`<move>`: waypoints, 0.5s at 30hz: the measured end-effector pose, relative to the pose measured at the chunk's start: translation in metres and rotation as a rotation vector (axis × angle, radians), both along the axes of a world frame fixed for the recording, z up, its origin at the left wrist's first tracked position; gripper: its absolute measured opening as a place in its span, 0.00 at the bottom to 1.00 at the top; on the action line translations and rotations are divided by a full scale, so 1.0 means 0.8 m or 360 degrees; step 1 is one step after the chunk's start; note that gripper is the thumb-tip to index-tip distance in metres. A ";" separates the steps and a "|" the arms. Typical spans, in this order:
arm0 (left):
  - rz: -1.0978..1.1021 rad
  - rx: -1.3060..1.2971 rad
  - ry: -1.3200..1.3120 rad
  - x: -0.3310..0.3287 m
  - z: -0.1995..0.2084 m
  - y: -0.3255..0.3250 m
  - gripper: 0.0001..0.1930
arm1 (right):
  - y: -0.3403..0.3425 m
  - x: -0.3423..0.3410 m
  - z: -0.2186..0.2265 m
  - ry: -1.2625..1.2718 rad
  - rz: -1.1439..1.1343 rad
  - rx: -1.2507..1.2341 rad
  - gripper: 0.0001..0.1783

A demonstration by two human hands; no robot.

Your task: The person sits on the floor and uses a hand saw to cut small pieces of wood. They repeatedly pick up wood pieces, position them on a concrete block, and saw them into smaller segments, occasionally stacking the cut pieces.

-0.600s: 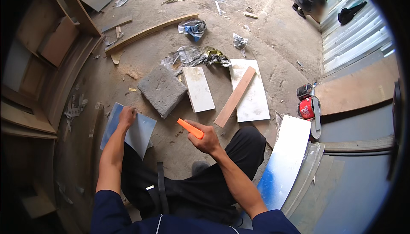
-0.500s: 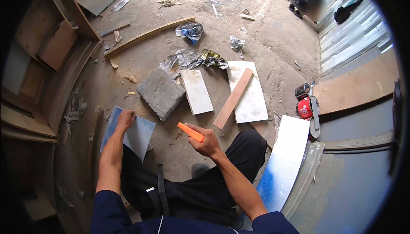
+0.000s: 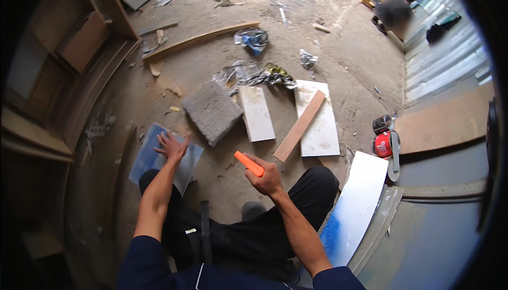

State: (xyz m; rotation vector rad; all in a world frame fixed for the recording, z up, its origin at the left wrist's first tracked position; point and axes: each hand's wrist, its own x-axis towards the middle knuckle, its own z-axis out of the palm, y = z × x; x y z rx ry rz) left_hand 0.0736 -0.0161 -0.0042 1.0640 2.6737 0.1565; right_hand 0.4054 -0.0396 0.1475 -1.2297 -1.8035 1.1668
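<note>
My left hand (image 3: 172,147) is spread, fingers apart, over a rectangular blue-and-white panel (image 3: 142,156) beside my left knee. Whether the palm touches its surface I cannot tell. My right hand (image 3: 269,178) is closed around an orange tool handle (image 3: 248,163), held above the floor between my knees. The handle points up and left; its working end does not show clearly. Ahead of my hands lie a grey concrete block (image 3: 212,112), a narrow white board (image 3: 257,114) and a wider white board (image 3: 323,123) with a brown wood strip (image 3: 300,126) across it.
Wooden cabinet frames (image 3: 100,73) stand at left. A blue-sprayed white board (image 3: 353,205) and red can (image 3: 382,144) are at right. Crumpled foil (image 3: 248,73) and a timber length (image 3: 201,40) lie farther off. Another person (image 3: 392,12) crouches by the corrugated wall (image 3: 444,52).
My left hand has moved from the panel's upper edge to over its middle, its fingers now spread. My right hand still grips the orange handle. The whole view has shifted slightly.
</note>
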 end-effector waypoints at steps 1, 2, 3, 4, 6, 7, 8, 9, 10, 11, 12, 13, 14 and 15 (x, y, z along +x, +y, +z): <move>0.0355 -0.0080 -0.0207 0.031 0.005 0.004 0.61 | 0.002 0.002 -0.002 -0.0023 0.0016 -0.0036 0.25; 0.0392 -0.0176 -0.0287 0.046 0.003 0.006 0.65 | 0.004 -0.003 0.000 0.0000 0.0013 -0.0025 0.25; 0.0431 -0.0274 -0.0366 0.056 -0.004 0.003 0.69 | 0.003 -0.009 0.005 0.0027 0.0008 -0.0020 0.25; 0.0411 -0.0277 -0.0277 0.066 -0.014 0.003 0.68 | 0.004 -0.013 0.006 0.0055 0.0017 0.0022 0.25; 0.0312 -0.0262 -0.0220 0.071 -0.025 -0.004 0.65 | 0.004 -0.021 0.010 0.0075 0.0005 0.0037 0.24; 0.0241 -0.0247 -0.0251 0.076 -0.022 -0.013 0.65 | -0.001 -0.020 0.011 0.0089 -0.0013 -0.0003 0.24; 0.0167 -0.0233 -0.0282 0.078 -0.023 -0.025 0.64 | -0.004 -0.020 0.014 0.0070 -0.0029 -0.0041 0.24; 0.0085 -0.0202 -0.0246 0.076 -0.027 -0.035 0.64 | -0.006 -0.020 0.018 0.0062 -0.0052 -0.0067 0.25; -0.0003 -0.0174 -0.0211 0.074 -0.030 -0.046 0.65 | -0.010 -0.020 0.023 0.0100 -0.0062 -0.0059 0.24; -0.0096 -0.0147 -0.0176 0.073 -0.034 -0.056 0.65 | -0.011 -0.020 0.025 0.0098 -0.0037 -0.0064 0.24; -0.0135 -0.0164 -0.0133 0.075 -0.033 -0.064 0.64 | -0.011 -0.019 0.024 0.0091 -0.0021 -0.0065 0.24; -0.0148 -0.0166 -0.0104 0.075 -0.036 -0.068 0.64 | -0.011 -0.017 0.024 0.0085 -0.0006 -0.0065 0.24; -0.0163 -0.0169 -0.0074 0.072 -0.038 -0.069 0.64 | -0.014 -0.019 0.025 0.0095 -0.0013 -0.0052 0.23; -0.0176 -0.0159 -0.0046 0.073 -0.038 -0.068 0.63 | -0.014 -0.018 0.023 0.0099 -0.0010 -0.0073 0.23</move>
